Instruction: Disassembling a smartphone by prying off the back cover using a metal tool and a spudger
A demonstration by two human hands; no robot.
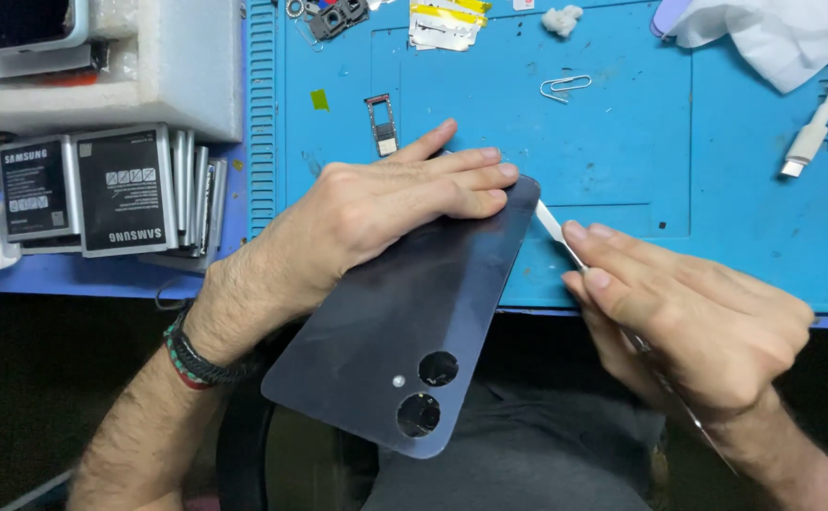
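A dark phone (404, 322) lies face down, its back cover with two camera holes toward me, half over the front edge of the blue work mat (622, 142). My left hand (385, 203) presses flat on the phone's far end. My right hand (688, 317) grips a thin metal pry tool (554, 227), whose tip touches the phone's right edge near the far corner.
A SIM tray (382, 123) and a paper clip (565, 87) lie on the mat beyond the phone. Several phone batteries (111, 189) stand at the left by a white foam block (158, 66). A white cable (816, 128) and a white cloth (773, 33) sit at the right.
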